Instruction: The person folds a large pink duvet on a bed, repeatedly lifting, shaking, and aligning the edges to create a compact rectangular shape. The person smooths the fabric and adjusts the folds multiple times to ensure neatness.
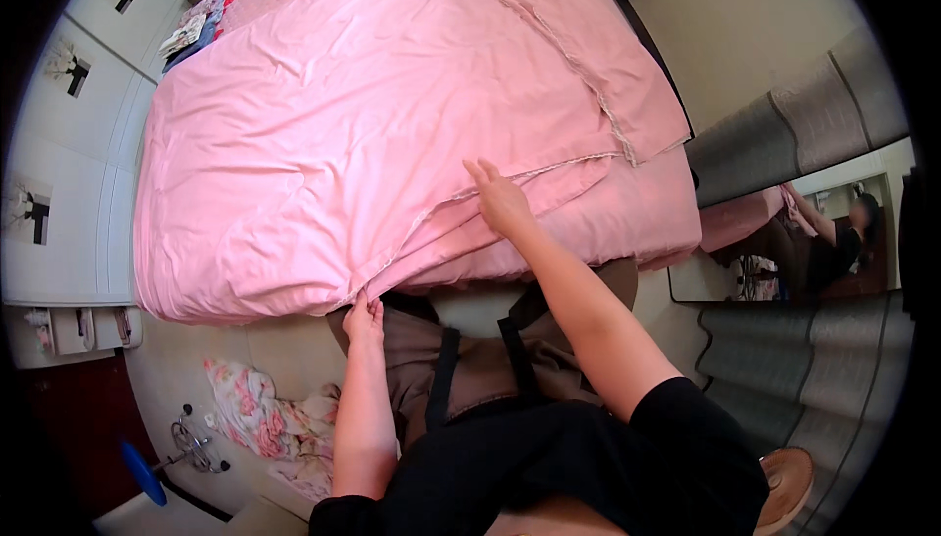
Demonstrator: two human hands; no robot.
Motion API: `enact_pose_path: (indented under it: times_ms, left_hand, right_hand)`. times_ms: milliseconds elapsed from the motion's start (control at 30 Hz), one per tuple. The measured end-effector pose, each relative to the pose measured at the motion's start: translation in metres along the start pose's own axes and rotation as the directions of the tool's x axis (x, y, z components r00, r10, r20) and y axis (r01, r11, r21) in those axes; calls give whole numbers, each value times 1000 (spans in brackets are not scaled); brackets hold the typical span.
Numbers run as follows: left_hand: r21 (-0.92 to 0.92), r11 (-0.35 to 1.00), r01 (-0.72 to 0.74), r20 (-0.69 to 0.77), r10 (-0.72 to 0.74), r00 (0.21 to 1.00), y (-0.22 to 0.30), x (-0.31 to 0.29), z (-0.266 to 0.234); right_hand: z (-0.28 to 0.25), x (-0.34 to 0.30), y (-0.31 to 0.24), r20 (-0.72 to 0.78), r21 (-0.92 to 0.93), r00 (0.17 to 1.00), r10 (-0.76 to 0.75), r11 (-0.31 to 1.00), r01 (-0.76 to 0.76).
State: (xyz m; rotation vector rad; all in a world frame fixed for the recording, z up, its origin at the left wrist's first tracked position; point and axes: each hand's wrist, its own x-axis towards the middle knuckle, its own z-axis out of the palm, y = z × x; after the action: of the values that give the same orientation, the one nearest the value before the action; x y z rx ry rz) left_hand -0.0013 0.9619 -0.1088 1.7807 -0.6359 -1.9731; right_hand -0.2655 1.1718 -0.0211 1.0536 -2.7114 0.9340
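A large pink quilt [323,134] with a pale ruffled trim lies wrinkled over the bed. At the bed's near edge my left hand [364,319] is closed, pinching the trimmed edge of the quilt. My right hand [502,205] rests by the same edge farther right, with its fingers stretched out and its palm side partly hidden. Between the two hands the edge lies loosely folded, and a layer of pink fabric shows beneath it. To the right, another pink layer [652,203] covers the bed's corner.
White wardrobe doors [78,144] line the left side. Folded clothes [191,36] lie on the bed's far left. Floral fabric [260,409] sits on the floor beside a wheeled stool base [196,443]. Grey curtains [804,350] and a mirror [814,242] stand at the right.
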Motion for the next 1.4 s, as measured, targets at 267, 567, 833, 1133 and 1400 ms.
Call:
enact_pose_path:
  times_ms: [267,567,833,1133,1400]
  left_hand:
    - [28,998,-63,2,63,998,-2,10,-17]
    - [-102,993,53,230,-28,973,-11,15,8]
    - [4,985,170,361,-160,919,-24,-4,59]
    - [51,961,270,440,-264,858,-17,-57,86]
    - [-21,992,122,176,-117,977,-14,-31,79]
  right_hand:
    - [-10,-58,77,193,73,980,-49,997,35]
    - [-50,-53,189,60,941,234,970,23,-336]
    - [-100,-18,303,268,963,-4,963,-268,-20]
    - [-116,20,356,316,939,186,930,-335,79]
    - [-161,1,352,-300,823,-7,954,255,-507]
